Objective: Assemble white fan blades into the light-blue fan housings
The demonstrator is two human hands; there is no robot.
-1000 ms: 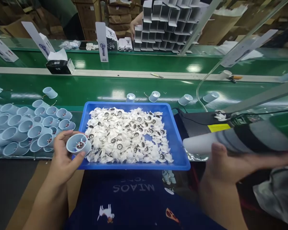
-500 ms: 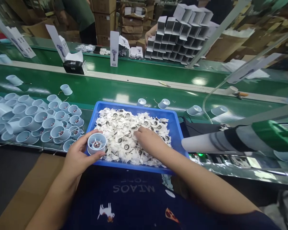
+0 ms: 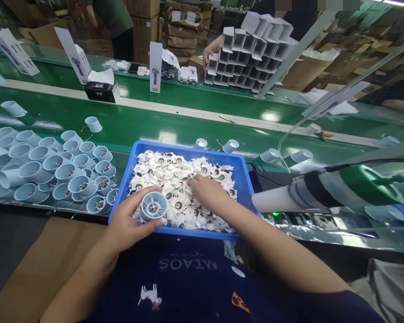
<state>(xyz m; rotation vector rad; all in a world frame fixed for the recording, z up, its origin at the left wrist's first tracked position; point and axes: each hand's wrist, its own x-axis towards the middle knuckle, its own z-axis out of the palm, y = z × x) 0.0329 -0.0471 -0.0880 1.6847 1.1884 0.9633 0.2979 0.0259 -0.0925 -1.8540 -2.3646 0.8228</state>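
Note:
My left hand [image 3: 129, 222] is wrapped round a light-blue fan housing [image 3: 154, 206], its open end facing up with spokes and a small motor part inside. That housing is over the left front of a blue tray [image 3: 249, 179]. The tray holds a heap of white fan blades [image 3: 178, 184], several showing dark round hubs. Into the middle of the heap reaches my right hand [image 3: 207, 190], fingers bent and pressed together among the blades. Its fingertips are partly hidden, so whether a blade is between them does not show.
Many light-blue housings [image 3: 37, 161] are piled left of the tray. More housings [image 3: 230, 146] lie behind it on the green conveyor [image 3: 134, 121]. A white tube with a green cap [image 3: 357, 186] juts in from the right. Across the belt, a person's hand [image 3: 207, 58] touches stacked white boxes [image 3: 242, 58].
My left hand has carried the housing right, farther over the tray. My right hand stays in the heap of blades. The view has shifted slightly.

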